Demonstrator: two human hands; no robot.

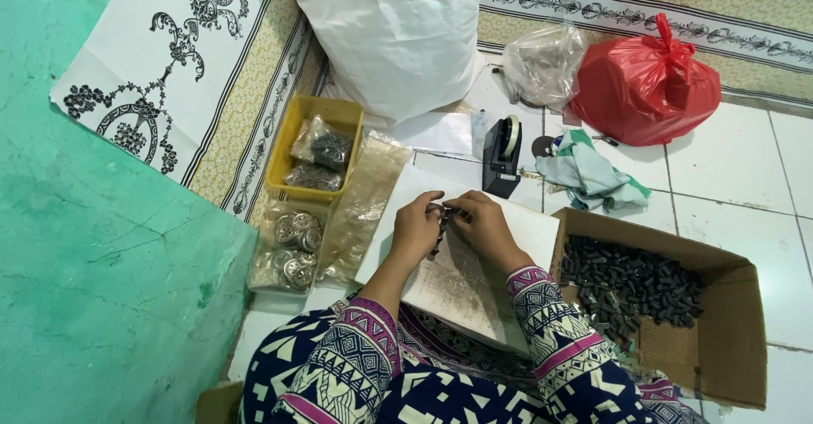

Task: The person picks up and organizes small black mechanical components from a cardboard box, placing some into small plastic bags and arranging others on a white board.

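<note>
— Head view, the only one: what do the hands have?

— Both meet over a white board (pixel 495 246) resting on the lap. The left hand (pixel 415 229) and the right hand (pixel 484 227) are each pinched on one small dark part (pixel 444 217) held between them, just above the board. Fingers are curled tight round it; most of it is hidden, so I cannot tell its exact shape.

— How would it handle?

— Judging by the look, small, stiff and light, probably metal or hard plastic. It should not bend, but something that little could slip, so a fingertip pinch at both ends seems the safe hold.

— What lies around?

— To the right, touching the board's edge, an open carton (pixel 720 339) with a heap of small black pieces (pixel 631 284), likely the same hard sort. To the left, clear bags of round metal discs (pixel 292 246) on the floor, and beyond them a yellow tray (pixel 292 132) holding more bagged parts. A black tape dispenser (pixel 501 157) stands just past the board. Farther back are a crumpled cloth (pixel 589 178), a red bag (pixel 648 89), a clear bag (pixel 542 64) and a big white sack (pixel 394 34).

— The bags of discs?

— Soft and slack outside, with heavier contents, I would guess.
</note>
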